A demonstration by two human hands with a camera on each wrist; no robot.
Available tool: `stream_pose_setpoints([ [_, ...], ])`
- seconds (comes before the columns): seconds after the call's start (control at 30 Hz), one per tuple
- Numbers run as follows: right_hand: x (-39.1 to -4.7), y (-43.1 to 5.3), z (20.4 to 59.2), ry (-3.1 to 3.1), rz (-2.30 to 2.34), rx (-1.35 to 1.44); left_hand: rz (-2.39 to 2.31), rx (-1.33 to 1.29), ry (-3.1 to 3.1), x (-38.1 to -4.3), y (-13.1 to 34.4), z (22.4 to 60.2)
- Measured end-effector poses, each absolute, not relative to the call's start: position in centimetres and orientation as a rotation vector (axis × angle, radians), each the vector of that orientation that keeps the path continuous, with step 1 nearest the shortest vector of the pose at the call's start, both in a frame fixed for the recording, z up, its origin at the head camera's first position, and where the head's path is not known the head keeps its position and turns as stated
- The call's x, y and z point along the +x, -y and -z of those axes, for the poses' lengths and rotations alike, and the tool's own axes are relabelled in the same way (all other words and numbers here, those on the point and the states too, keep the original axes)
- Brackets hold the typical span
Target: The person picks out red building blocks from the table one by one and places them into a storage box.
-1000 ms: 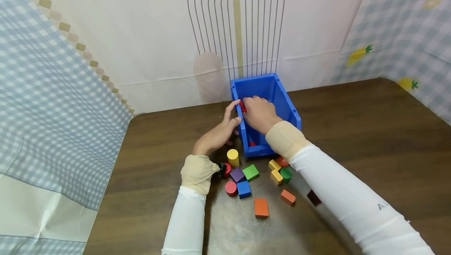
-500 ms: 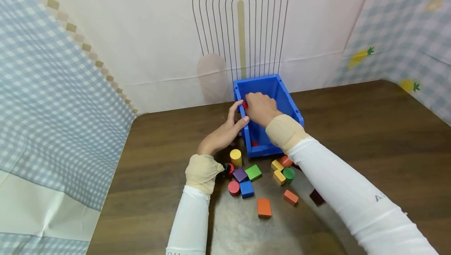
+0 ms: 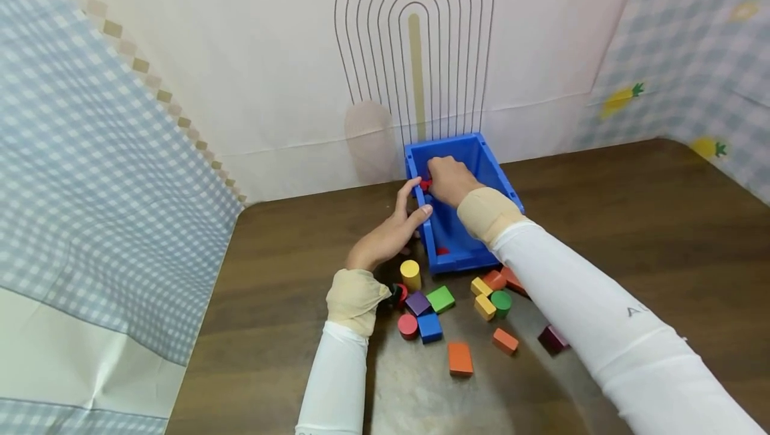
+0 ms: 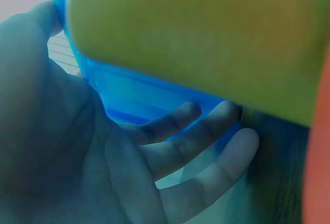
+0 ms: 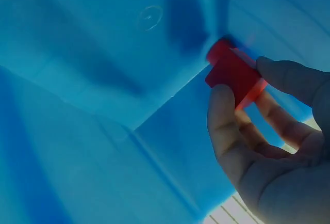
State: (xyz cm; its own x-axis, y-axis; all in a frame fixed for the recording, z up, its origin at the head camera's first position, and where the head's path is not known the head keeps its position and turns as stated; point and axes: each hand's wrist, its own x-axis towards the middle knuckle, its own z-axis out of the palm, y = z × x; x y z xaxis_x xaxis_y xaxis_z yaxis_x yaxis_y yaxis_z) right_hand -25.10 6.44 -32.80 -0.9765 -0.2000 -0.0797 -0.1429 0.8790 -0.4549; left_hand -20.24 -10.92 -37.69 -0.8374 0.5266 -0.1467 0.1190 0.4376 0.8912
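Observation:
In the head view a blue plastic bin point(image 3: 463, 262) stands against the back wall cloth. My right hand point(image 3: 452, 181) reaches down into its back left part. The right wrist view shows thumb and fingers pinching a red block point(image 5: 234, 79) near a corner of the bin, with a small red cylinder point(image 5: 218, 51) right behind it. My left hand point(image 3: 385, 238) rests at the bin's left rim, index finger and thumb tips touching it. Its other fingers point(image 4: 185, 149) lie loosely extended along the outside, below a blurred yellow shape point(image 4: 191, 33). Another red piece point(image 3: 442, 251) lies at the bin's front.
In front of the bin lie a yellow cylinder point(image 3: 411, 274), a green block point(image 3: 441, 299), a purple block point(image 3: 418, 303), a blue block point(image 3: 430, 328), an orange block point(image 3: 460, 359), a green cylinder point(image 3: 501, 301) and several others. A dark red block point(image 3: 552, 339) is beside the right sleeve.
The head view has shifted, so everything sits slightly farther right and lower. My right hand has moved a little toward the bin's back. The left hand stays at the rim.

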Motion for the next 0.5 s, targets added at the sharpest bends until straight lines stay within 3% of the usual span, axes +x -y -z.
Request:
stream_pose_setpoints([
  [0.5, -26.3, -5.2, 34.7, -2.889, 0.706, -0.234, -1.366, 0.497, -2.293, -20.1, 12.4, 37.9],
])
